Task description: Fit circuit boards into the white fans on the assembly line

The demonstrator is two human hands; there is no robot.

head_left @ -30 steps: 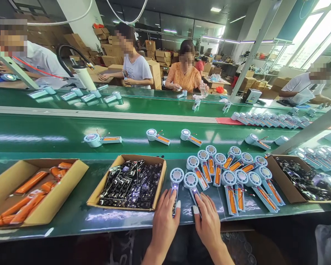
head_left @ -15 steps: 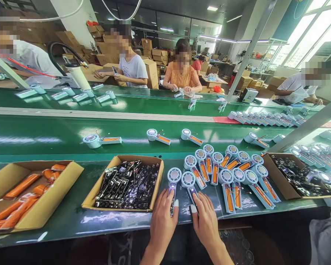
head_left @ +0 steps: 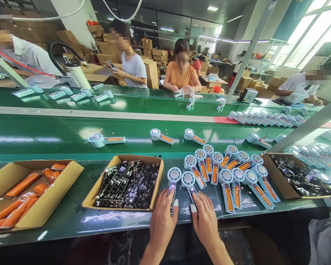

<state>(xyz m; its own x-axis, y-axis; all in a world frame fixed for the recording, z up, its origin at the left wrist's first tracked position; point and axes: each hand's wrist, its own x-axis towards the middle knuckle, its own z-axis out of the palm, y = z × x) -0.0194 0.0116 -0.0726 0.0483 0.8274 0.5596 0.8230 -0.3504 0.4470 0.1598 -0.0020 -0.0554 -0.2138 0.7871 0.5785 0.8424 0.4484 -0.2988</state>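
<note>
Two light-blue handheld fan bodies lie side by side at the front edge of the bench, round heads pointing away from me. My left hand grips the handle of the left fan body, index finger on the dark circuit board set in it. Around the handle of the right fan body my right hand is closed, partly covering its circuit board. White covers show on both thumbs. Just right of my hands is a group of similar fan bodies with orange batteries in their handles.
A box of circuit boards stands left of my hands, with a box of orange batteries farther left. Another circuit-board box is at right. Fan bodies ride the green belt. Co-workers sit across it; a metal post slants at right.
Fan bodies on the near belt have shifted right; those on the far belt slightly left. Across the belt, a co-worker in white has lifted a small item. My hands hold almost still.
</note>
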